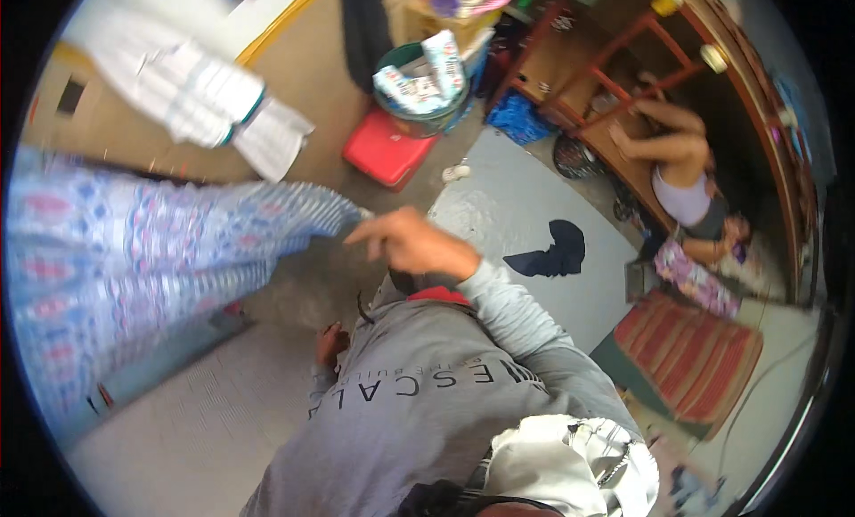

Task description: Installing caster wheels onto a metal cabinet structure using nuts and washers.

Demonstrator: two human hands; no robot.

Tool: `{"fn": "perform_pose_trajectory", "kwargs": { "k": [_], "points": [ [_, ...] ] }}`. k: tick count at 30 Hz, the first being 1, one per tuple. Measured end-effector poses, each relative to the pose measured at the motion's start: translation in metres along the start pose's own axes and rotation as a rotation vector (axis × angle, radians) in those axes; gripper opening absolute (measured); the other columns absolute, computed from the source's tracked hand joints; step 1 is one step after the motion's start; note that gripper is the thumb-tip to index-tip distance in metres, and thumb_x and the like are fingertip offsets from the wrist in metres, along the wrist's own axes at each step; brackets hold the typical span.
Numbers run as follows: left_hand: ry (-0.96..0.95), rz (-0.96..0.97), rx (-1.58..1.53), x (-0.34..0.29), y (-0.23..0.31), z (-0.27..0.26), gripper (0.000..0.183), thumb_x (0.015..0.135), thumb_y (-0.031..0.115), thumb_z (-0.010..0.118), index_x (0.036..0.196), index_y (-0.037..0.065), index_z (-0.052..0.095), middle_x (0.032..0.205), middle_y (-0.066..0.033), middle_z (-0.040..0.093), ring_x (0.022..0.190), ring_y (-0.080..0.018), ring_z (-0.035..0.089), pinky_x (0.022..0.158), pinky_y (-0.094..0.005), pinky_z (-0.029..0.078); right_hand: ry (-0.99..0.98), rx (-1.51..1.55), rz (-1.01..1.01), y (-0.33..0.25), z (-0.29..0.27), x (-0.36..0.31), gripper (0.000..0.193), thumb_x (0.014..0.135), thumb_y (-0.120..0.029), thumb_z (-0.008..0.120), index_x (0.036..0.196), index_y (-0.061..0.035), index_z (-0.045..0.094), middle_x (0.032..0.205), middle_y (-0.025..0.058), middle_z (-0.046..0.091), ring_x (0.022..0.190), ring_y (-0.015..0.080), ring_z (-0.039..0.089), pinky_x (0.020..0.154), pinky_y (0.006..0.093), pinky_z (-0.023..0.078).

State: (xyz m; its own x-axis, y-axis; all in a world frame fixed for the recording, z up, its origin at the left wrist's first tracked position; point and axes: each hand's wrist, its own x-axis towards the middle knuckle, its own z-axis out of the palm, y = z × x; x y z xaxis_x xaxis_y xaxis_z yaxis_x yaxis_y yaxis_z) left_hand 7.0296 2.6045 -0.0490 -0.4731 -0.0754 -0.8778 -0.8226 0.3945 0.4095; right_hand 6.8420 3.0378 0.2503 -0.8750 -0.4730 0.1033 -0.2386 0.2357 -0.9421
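My right hand (417,243) reaches across my front to the left. Its fingers meet the tapering edge of a light blue patterned curtain (160,241), which looks pinched there. The curtain spreads from that point out to the left rim. Low beside my left hip hangs my left hand (331,344), small and dark, with nothing visible in it; how its fingers are set is unclear. A white cloth (565,464) lies over my right shoulder.
A grey sheet (517,196) bears a dark cloth (557,252). Beyond are a red box (385,152) and a dark bucket (419,116) with white packets. At the right are a striped cushion (690,352) and a person (681,187) lying in a wooden frame. Printed sheets (191,94) show upper left.
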Motion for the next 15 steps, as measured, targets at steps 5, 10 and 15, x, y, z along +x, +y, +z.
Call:
{"fn": "perform_pose_trajectory", "kwargs": {
  "k": [5, 10, 15],
  "points": [
    [0.419, 0.510, 0.375, -0.044, -0.180, 0.035, 0.036, 0.103, 0.036, 0.068, 0.123, 0.007, 0.074, 0.121, -0.0128, 0.075, 0.109, -0.0319, 0.073, 0.092, -0.0526, 0.060, -0.001, 0.272, 0.177, 0.024, -0.023, 0.015, 0.053, 0.080, 0.010, 0.059, 0.128, -0.0024, 0.078, 0.085, 0.0027, 0.072, 0.080, 0.0122, 0.064, 0.075, 0.0294, 0.052],
    [0.653, -0.077, -0.512, -0.122, -0.286, 0.099, 0.037, 0.102, 0.031, 0.068, 0.128, 0.005, 0.072, 0.131, -0.0153, 0.073, 0.120, -0.0341, 0.069, 0.099, -0.0547, 0.059, 0.027, 0.278, 0.229, 0.060, -0.019, 0.049, 0.045, 0.087, 0.006, 0.068, 0.131, -0.0003, 0.075, 0.090, 0.0020, 0.072, 0.082, 0.0109, 0.065, 0.075, 0.0289, 0.054],
    [0.849, -0.195, -1.305, -0.176, -0.323, 0.137, 0.039, 0.102, 0.027, 0.068, 0.133, 0.004, 0.071, 0.139, -0.0173, 0.071, 0.129, -0.0358, 0.067, 0.105, -0.0565, 0.057, -0.137, 0.100, 0.224, 0.031, 0.024, 0.108, 0.038, 0.094, -0.002, 0.076, 0.132, -0.0028, 0.075, 0.090, 0.0016, 0.068, 0.081, 0.0105, 0.064, 0.074, 0.0285, 0.054]
  ]
}}
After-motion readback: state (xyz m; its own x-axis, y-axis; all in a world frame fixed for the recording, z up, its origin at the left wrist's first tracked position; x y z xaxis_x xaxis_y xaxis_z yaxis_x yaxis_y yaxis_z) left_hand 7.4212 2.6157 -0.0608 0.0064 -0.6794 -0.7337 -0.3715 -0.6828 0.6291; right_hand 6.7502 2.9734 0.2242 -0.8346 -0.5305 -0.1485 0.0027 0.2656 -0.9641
